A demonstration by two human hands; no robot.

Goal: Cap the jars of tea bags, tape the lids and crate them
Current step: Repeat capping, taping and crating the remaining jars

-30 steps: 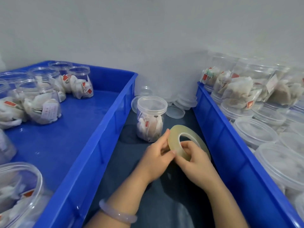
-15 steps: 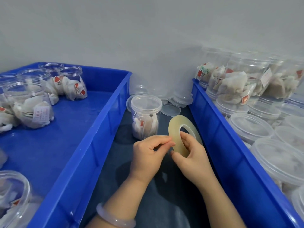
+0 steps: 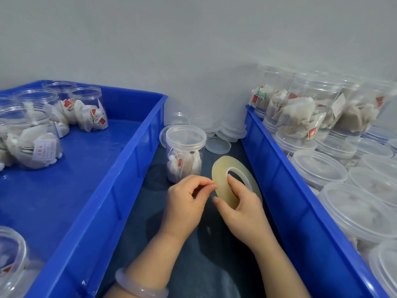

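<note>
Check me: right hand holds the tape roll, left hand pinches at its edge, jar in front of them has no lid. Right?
One slip: in the head view the jar has its lid on. The rest stands: the right hand holds the tape roll, and the left hand pinches at its edge.

Blue crates (image 3: 111,190) wall a narrow lane (capped jar (image 3: 184,153) blocks ahead).
</note>
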